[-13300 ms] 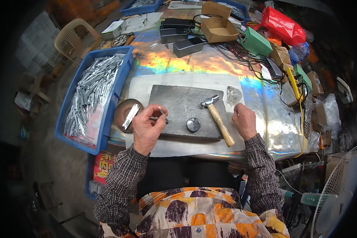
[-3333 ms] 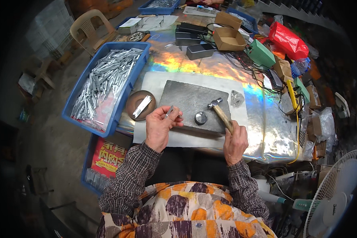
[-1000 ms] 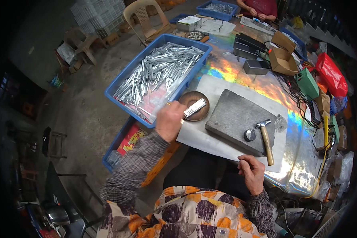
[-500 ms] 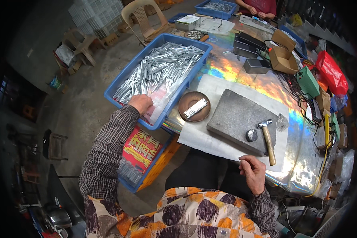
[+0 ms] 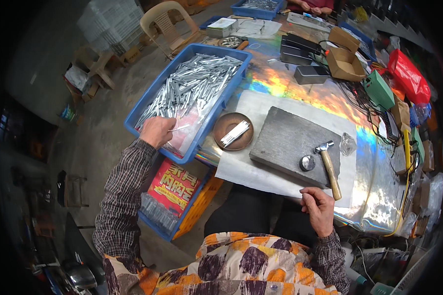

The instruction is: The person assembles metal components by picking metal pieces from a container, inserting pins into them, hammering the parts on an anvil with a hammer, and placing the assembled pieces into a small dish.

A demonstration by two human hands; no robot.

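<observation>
My left hand (image 5: 156, 132) is over the near end of a blue plastic bin (image 5: 133, 115), pinching a thin silver metal rod (image 5: 180, 128) that sticks out to the right. A heap of similar silvery rods (image 5: 197, 81) fills most of the bin, with a pale sheet bare at its near right. Beside it, a round brown dish (image 5: 234, 143) holds a small bundle of white-looking sticks (image 5: 235, 132). Near the table's front edge my right hand (image 5: 319, 210) has its fingers curled in, and nothing shows in them. Closest to it is a hammer (image 5: 332, 172) with a wooden handle.
A grey stone block (image 5: 290, 137) on white paper (image 5: 226, 169) bears the hammer and a small round metal piece (image 5: 307, 162). Below the bin stands a crate (image 5: 182, 228) with a red packet. Boxes (image 5: 347, 61) and cables line the right; another person's hands (image 5: 310, 8) are at the far end.
My left hand has lifted and drawn back a little from the rods, and a rod now shows in its fingers. The right hand stays curled by the table edge. The view has shifted slightly.
</observation>
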